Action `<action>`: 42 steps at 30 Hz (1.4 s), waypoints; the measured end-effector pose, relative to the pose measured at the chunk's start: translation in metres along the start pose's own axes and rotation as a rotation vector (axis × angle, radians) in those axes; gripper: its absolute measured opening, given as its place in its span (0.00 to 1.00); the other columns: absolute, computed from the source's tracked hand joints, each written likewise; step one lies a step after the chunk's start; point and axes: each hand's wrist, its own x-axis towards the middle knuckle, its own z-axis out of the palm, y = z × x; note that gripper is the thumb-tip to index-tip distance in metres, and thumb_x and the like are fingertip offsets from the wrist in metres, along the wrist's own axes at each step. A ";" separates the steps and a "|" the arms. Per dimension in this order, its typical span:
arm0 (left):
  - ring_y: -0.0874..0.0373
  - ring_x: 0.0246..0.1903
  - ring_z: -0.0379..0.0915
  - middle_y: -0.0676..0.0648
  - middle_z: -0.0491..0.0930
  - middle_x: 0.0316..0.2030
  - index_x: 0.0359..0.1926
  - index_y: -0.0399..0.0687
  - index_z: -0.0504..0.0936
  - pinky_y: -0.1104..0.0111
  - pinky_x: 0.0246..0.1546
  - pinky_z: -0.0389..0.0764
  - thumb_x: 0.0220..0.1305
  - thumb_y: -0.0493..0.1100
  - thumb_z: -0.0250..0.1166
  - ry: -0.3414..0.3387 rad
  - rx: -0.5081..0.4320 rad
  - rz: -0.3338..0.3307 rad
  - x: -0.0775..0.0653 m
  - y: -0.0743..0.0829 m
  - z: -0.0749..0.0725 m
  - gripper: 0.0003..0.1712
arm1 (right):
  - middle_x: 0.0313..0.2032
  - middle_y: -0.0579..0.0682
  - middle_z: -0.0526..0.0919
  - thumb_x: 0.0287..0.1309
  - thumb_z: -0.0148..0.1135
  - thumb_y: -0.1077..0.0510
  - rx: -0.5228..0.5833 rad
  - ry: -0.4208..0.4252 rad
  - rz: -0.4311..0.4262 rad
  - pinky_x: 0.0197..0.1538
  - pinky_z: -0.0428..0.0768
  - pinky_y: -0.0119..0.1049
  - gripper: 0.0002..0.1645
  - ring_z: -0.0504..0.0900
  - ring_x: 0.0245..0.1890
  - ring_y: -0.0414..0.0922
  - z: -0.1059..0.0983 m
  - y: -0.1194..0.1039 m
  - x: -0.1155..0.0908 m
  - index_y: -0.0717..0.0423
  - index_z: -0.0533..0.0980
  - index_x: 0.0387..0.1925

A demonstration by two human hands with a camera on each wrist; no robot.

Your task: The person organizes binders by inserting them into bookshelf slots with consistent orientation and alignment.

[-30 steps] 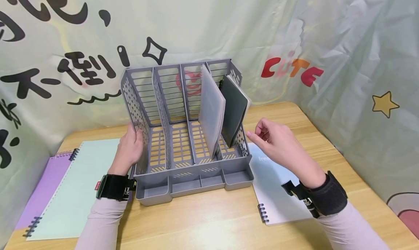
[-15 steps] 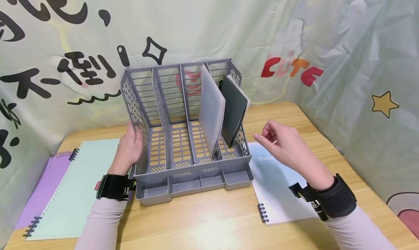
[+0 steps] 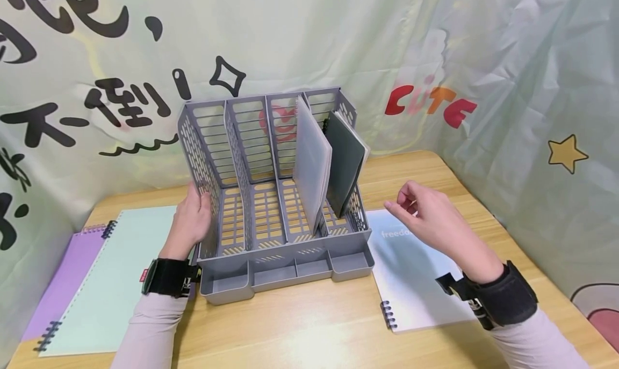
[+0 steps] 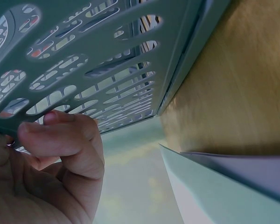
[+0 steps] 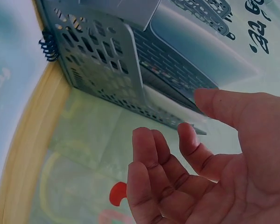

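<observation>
"What's furthest left?"
"A purple notebook (image 3: 66, 275), lower left of the frame, partly under a mint-green spiral notebook (image 3: 111, 283)."
"And the left hand (image 3: 191, 218)?"
"It grips the left side wall of the gray file organizer (image 3: 333, 244), mid-frame."
"Room inside?"
"The two left slots gape open; right of them stand a frosted-cover notebook (image 3: 311, 165) and a dark green notebook (image 3: 345, 162)."
"Below?"
"Wooden tabletop (image 3: 271, 326) runs to the frame's bottom edge."
"The right hand (image 3: 427, 216)?"
"Released, fingers loosely bent, above the blue 'freedom' notebook (image 3: 406, 294), lower right, apart from the organizer's right edge."
</observation>
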 end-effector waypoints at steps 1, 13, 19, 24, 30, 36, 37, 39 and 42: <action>0.28 0.52 0.65 0.25 0.68 0.56 0.68 0.35 0.53 0.39 0.45 0.68 0.78 0.45 0.34 0.000 0.000 0.000 0.000 0.000 0.000 0.25 | 0.26 0.47 0.76 0.60 0.61 0.41 -0.003 -0.003 0.006 0.30 0.74 0.39 0.21 0.77 0.28 0.43 0.000 0.001 -0.001 0.54 0.71 0.32; 0.28 0.53 0.65 0.25 0.67 0.57 0.68 0.35 0.53 0.39 0.44 0.68 0.78 0.46 0.34 -0.004 -0.002 0.001 0.000 -0.001 0.000 0.26 | 0.30 0.51 0.77 0.59 0.63 0.41 -0.021 -0.040 0.060 0.33 0.76 0.42 0.24 0.79 0.31 0.47 0.000 0.018 -0.008 0.57 0.70 0.35; 0.28 0.52 0.66 0.25 0.67 0.57 0.69 0.36 0.52 0.39 0.44 0.69 0.78 0.45 0.34 -0.008 -0.008 -0.005 -0.001 -0.001 -0.001 0.26 | 0.32 0.54 0.77 0.58 0.62 0.39 -0.044 -0.068 0.075 0.35 0.76 0.44 0.27 0.79 0.33 0.51 0.000 0.028 -0.011 0.59 0.70 0.37; 0.28 0.52 0.65 0.25 0.67 0.57 0.69 0.36 0.52 0.39 0.45 0.68 0.78 0.45 0.34 -0.008 -0.009 -0.003 -0.001 -0.002 -0.001 0.26 | 0.35 0.58 0.76 0.57 0.61 0.37 -0.055 -0.108 0.102 0.36 0.76 0.46 0.32 0.78 0.34 0.52 0.000 0.036 -0.015 0.63 0.70 0.40; 0.29 0.52 0.65 0.26 0.67 0.57 0.70 0.36 0.51 0.40 0.44 0.69 0.78 0.46 0.34 -0.005 -0.008 0.002 -0.001 -0.003 0.000 0.26 | 0.37 0.61 0.76 0.58 0.61 0.36 -0.048 -0.136 0.135 0.38 0.75 0.48 0.34 0.77 0.35 0.53 0.000 0.045 -0.019 0.65 0.69 0.41; 0.29 0.52 0.66 0.26 0.66 0.57 0.70 0.36 0.51 0.41 0.43 0.69 0.78 0.46 0.34 -0.006 -0.013 0.004 -0.001 -0.003 0.000 0.27 | 0.38 0.61 0.75 0.57 0.60 0.34 -0.058 -0.159 0.169 0.39 0.75 0.49 0.37 0.76 0.36 0.54 0.001 0.054 -0.023 0.65 0.69 0.43; 0.29 0.52 0.65 0.26 0.66 0.57 0.70 0.36 0.51 0.40 0.44 0.69 0.78 0.46 0.34 -0.006 -0.013 0.006 -0.001 -0.003 0.000 0.27 | 0.38 0.61 0.75 0.57 0.60 0.34 -0.060 -0.162 0.172 0.38 0.75 0.48 0.37 0.76 0.36 0.54 0.001 0.056 -0.024 0.66 0.69 0.43; 0.29 0.53 0.65 0.26 0.66 0.58 0.70 0.36 0.51 0.40 0.45 0.68 0.78 0.46 0.34 -0.004 -0.013 0.003 -0.001 -0.003 0.001 0.27 | 0.38 0.62 0.75 0.57 0.61 0.35 -0.065 -0.167 0.180 0.38 0.75 0.48 0.36 0.76 0.36 0.54 0.002 0.059 -0.024 0.66 0.69 0.43; 0.28 0.53 0.65 0.26 0.66 0.58 0.69 0.36 0.52 0.39 0.46 0.68 0.78 0.46 0.34 -0.004 -0.010 0.000 0.000 -0.003 0.001 0.26 | 0.39 0.63 0.75 0.58 0.60 0.36 -0.089 -0.177 0.207 0.36 0.73 0.47 0.36 0.74 0.36 0.53 0.003 0.064 -0.026 0.67 0.69 0.43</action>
